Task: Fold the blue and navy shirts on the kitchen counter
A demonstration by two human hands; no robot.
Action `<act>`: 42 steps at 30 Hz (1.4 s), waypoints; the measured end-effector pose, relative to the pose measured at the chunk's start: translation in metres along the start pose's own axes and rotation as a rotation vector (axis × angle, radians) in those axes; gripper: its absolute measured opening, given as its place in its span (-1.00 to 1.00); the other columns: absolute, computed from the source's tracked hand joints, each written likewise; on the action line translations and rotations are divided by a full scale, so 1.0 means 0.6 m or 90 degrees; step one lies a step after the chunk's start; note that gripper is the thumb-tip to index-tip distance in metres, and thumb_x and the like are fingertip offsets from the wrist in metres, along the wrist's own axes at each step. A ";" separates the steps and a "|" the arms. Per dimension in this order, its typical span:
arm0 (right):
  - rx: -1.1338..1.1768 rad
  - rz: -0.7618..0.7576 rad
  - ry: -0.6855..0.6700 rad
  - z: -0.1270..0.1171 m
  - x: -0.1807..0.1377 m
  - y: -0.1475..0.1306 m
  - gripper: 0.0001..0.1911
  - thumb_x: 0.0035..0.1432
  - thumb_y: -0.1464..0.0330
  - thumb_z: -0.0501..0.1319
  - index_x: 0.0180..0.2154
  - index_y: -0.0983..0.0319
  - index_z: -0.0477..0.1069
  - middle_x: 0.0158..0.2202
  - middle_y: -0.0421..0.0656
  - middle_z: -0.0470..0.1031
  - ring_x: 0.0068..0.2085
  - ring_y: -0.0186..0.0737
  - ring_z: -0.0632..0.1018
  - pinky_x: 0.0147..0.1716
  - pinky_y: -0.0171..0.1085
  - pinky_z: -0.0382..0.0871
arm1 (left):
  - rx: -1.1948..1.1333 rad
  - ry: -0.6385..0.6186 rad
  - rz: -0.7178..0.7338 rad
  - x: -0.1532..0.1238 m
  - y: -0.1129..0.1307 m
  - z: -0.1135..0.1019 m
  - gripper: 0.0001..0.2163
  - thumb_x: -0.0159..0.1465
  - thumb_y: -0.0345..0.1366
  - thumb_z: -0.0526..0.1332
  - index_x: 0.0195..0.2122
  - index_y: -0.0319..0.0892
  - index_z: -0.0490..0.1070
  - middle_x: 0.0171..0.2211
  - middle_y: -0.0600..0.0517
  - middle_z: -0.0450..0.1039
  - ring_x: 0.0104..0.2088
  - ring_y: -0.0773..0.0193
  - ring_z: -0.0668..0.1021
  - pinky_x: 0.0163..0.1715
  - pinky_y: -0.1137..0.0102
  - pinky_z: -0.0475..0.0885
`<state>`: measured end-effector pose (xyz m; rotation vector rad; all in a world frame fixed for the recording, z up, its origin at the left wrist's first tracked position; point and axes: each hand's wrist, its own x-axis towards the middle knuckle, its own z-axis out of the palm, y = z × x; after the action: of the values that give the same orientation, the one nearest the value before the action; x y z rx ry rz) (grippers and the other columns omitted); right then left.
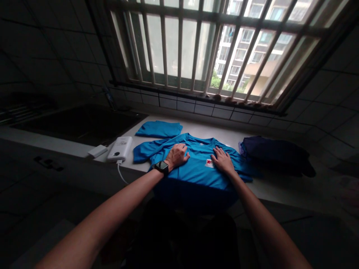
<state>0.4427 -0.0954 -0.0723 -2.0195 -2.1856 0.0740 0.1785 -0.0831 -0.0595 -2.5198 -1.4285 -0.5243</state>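
Okay so the left hand (177, 156) and right hand (223, 160) are both pressing down on a blue T-shirt (199, 168), open and flat, fingers spread, gripping nothing. The shirt's lying on the surface (213, 129), collar (203, 141) pointing away, its long axis running straight out from the person, right hand sitting just beside the red logo (209, 163).

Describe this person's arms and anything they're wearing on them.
The left forearm and right forearm are bare, with no sleeves in view. The left wrist wears a black smartwatch with a squarish face and a dark strap. The right wrist shows no watch or band.
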 end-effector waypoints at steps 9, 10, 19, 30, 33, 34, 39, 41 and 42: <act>0.020 0.009 0.003 -0.001 0.004 0.001 -0.42 0.45 0.15 -0.09 0.39 0.18 0.14 0.48 -0.11 0.03 0.47 -0.10 0.07 0.40 0.03 -0.06 | -0.003 -0.041 -0.022 0.004 0.002 -0.004 -0.69 0.36 -0.24 0.05 -0.11 -0.31 0.52 -0.08 -0.26 0.57 -0.03 -0.01 0.58 0.01 0.18 0.45; 0.019 0.009 0.003 -0.001 0.004 0.001 -0.42 0.45 0.15 -0.09 0.39 0.17 0.14 0.49 -0.11 0.02 0.47 -0.10 0.07 0.40 0.03 -0.06 | -0.007 -0.057 -0.033 0.005 0.001 -0.004 -0.67 0.37 -0.24 0.04 -0.07 -0.32 0.51 -0.02 -0.27 0.56 0.02 -0.01 0.57 0.05 0.19 0.44; 0.023 0.017 -0.010 -0.007 0.007 -0.002 -0.41 0.45 0.14 -0.09 0.40 0.16 0.12 0.49 -0.13 0.00 0.47 -0.12 0.06 0.40 0.01 -0.07 | -0.057 -0.172 -0.109 0.014 -0.013 0.011 -0.48 0.42 -0.13 -0.04 0.38 -0.12 0.20 0.45 -0.06 0.11 0.45 0.06 0.14 0.39 0.09 0.07; 0.010 0.019 -0.031 -0.015 0.005 -0.005 -0.40 0.45 0.13 -0.11 0.41 0.16 0.09 0.50 -0.12 -0.02 0.48 -0.13 0.02 0.40 0.02 -0.08 | -0.082 -0.136 -0.098 0.011 -0.016 0.017 -0.49 0.40 -0.14 -0.01 0.35 -0.11 0.25 0.41 -0.10 0.18 0.42 0.03 0.20 0.36 0.06 0.11; -0.014 0.020 -0.046 -0.015 0.006 -0.005 -0.39 0.46 0.12 -0.14 0.44 0.13 0.02 0.51 -0.14 -0.08 0.49 -0.13 -0.01 0.41 0.02 -0.10 | -0.085 -0.141 -0.102 0.012 -0.016 0.019 -0.49 0.40 -0.14 -0.01 0.35 -0.11 0.24 0.43 -0.09 0.16 0.43 0.03 0.18 0.36 0.06 0.09; -0.022 0.019 -0.049 -0.014 0.007 -0.006 -0.38 0.47 0.12 -0.15 0.45 0.13 0.00 0.51 -0.14 -0.10 0.49 -0.13 -0.03 0.41 0.02 -0.11 | -0.084 -0.143 -0.103 0.012 -0.016 0.019 -0.49 0.40 -0.13 -0.02 0.36 -0.11 0.24 0.43 -0.09 0.15 0.43 0.03 0.17 0.37 0.06 0.08; -0.038 0.022 -0.068 -0.016 0.008 -0.008 -0.37 0.47 0.12 -0.17 0.46 0.15 -0.04 0.52 -0.14 -0.15 0.49 -0.12 -0.05 0.41 0.03 -0.11 | -0.084 -0.152 -0.098 0.012 -0.016 0.019 -0.48 0.41 -0.12 -0.04 0.36 -0.13 0.22 0.43 -0.10 0.14 0.44 0.01 0.16 0.37 0.05 0.08; -0.035 0.024 -0.070 -0.017 0.008 -0.009 -0.36 0.47 0.11 -0.16 0.47 0.15 -0.06 0.52 -0.14 -0.15 0.49 -0.12 -0.05 0.41 0.03 -0.12 | -0.085 -0.152 -0.098 0.012 -0.018 0.021 -0.47 0.41 -0.12 -0.04 0.37 -0.14 0.21 0.43 -0.11 0.14 0.44 0.01 0.16 0.37 0.04 0.08; -0.033 0.024 -0.069 -0.017 0.008 -0.008 -0.36 0.47 0.11 -0.16 0.47 0.15 -0.06 0.52 -0.14 -0.15 0.49 -0.12 -0.05 0.41 0.04 -0.13 | -0.082 -0.151 -0.100 0.013 -0.018 0.024 -0.47 0.41 -0.12 -0.04 0.37 -0.14 0.21 0.43 -0.11 0.14 0.44 0.01 0.16 0.37 0.04 0.07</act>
<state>0.4391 -0.0919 -0.0614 -2.1329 -2.2344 0.1363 0.1755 -0.0666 -0.0694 -2.6589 -1.7404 -0.3617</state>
